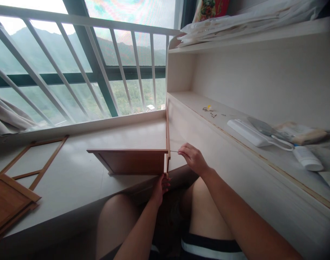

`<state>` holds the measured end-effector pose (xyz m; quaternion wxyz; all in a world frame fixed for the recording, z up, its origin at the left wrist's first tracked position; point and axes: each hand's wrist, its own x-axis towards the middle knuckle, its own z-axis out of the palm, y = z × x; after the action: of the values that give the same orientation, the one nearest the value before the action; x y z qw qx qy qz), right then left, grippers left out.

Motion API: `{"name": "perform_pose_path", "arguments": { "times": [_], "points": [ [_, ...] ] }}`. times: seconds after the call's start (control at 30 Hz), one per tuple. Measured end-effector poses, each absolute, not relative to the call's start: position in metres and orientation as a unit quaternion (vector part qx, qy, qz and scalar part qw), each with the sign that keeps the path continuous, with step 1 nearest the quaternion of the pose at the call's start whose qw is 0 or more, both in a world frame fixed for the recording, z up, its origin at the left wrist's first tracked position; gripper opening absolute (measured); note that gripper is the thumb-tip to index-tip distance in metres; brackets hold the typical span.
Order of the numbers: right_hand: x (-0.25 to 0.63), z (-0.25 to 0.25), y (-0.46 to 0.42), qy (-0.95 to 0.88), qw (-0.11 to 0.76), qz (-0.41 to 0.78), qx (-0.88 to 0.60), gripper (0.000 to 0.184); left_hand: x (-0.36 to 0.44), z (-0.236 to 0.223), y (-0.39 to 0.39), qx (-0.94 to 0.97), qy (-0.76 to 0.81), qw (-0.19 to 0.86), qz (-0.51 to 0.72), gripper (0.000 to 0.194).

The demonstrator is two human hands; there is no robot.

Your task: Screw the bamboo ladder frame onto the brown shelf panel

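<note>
A brown wooden panel (135,161) stands on edge on the white sill, joined at its right end to an upright wooden frame (168,141). My left hand (159,189) is closed on the near lower corner where the panel and frame meet. In my right hand (192,156) a thin metal rod (174,151) is pinched between thumb and fingers. It points left, its tip at the frame's right side; whether the tip sits in a screw or hole cannot be made out. My fingers hide the rod's other end.
On the white sill (80,173) at left lie an open wooden frame (49,159) and wooden panels (12,198). The shelf at right holds several small screws (213,115), a white case (247,133) and a white bottle (307,157). A white railing (136,57) fronts the window.
</note>
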<state>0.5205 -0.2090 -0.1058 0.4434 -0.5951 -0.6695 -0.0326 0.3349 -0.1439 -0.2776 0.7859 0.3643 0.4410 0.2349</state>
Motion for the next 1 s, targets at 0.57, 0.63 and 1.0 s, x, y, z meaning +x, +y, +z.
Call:
{"name": "perform_pose_path", "arguments": {
  "times": [0.57, 0.63, 1.0],
  "points": [
    [0.527, -0.093, -0.211, -0.703, 0.356, -0.111, -0.606, 0.023, 0.335, -0.267, -0.142, 0.428, 0.436, 0.764, 0.206, 0.038],
    [0.527, -0.094, -0.210, -0.703, 0.354, -0.114, -0.605, 0.024, 0.335, -0.265, -0.141, 0.427, 0.434, 0.766, 0.204, 0.038],
    [0.529, -0.089, -0.213, -0.715, 0.327, -0.129, -0.604, 0.023, 0.336, -0.260, -0.138, 0.403, 0.437, 0.781, 0.194, 0.037]
  ]
}}
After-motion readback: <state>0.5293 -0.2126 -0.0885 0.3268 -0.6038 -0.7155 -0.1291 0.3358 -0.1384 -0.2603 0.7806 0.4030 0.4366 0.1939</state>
